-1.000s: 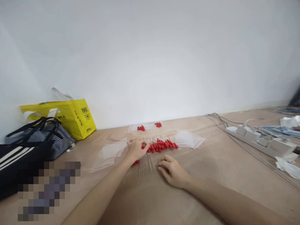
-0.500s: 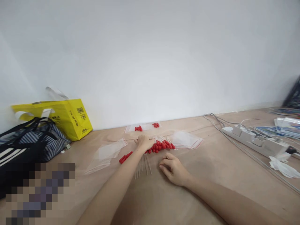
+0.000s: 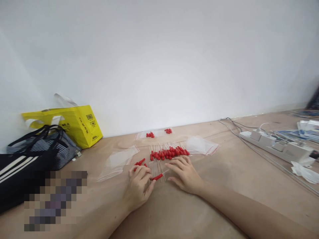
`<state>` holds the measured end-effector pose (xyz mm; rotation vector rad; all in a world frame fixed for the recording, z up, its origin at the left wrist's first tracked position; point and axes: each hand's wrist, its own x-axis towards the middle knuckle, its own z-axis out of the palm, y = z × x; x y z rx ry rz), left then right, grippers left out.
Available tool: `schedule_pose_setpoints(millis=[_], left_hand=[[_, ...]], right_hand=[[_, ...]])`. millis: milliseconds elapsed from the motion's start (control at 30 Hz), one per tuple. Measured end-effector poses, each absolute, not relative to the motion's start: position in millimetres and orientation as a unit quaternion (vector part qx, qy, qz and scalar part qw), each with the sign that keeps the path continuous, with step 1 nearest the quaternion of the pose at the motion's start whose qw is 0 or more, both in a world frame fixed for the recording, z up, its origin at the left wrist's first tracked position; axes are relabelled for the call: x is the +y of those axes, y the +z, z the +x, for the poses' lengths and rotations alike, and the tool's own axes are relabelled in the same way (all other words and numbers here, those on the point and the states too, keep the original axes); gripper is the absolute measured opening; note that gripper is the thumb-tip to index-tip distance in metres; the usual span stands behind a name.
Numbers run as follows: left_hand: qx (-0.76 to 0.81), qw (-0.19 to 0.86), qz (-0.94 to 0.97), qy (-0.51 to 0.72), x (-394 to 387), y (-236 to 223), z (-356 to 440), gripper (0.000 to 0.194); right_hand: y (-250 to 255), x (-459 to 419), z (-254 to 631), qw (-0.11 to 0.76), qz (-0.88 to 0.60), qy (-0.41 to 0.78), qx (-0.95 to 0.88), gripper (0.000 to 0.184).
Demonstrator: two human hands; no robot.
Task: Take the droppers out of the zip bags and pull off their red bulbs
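Note:
My left hand [image 3: 138,186] is closed in a pinch, thumb and forefinger at a red-headed stick [image 3: 157,177] whose thin pale shaft slants up to the right. Beside the shaft's tip, my right hand [image 3: 186,175] has its fingers stretched and apart, palm down. Just beyond the hands lies a row of red-headed sticks [image 3: 170,153], heads towards me and pale shafts pointing to the wall. More thin bare sticks [image 3: 155,168] lie between my hands. A few loose red pieces [image 3: 140,162] rest behind my left fingers, partly hidden by them.
Clear zip bags [image 3: 123,157] lie left of the row, and a stack of bags [image 3: 199,146] lies right. Another bag with small red pieces [image 3: 150,135] is near the wall. A yellow bag [image 3: 86,127] stands left; a power strip [image 3: 276,146] with cables lies right.
My left hand has drawn back from the row towards me and now pinches a red-headed stick. The right hand's fingers have opened out and stretched towards that stick.

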<state>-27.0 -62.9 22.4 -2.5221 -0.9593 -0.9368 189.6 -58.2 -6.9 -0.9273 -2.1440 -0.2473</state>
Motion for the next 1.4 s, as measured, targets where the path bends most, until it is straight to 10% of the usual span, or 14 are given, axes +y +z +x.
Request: schedule_pose_setpoints(millis=[167,1400], left_hand=[[-0.3,0.135,-0.889,-0.32,-62,19,-21,0.014],[-0.208,0.187,-0.898,-0.34,-59,-5,-17,0.026]], right_hand=[[-12,-56,186,0.34,-0.352,-0.074,-0.869,0.015],[-6,-67,177,0.364,-0.286,-0.145,-0.874,0.02]])
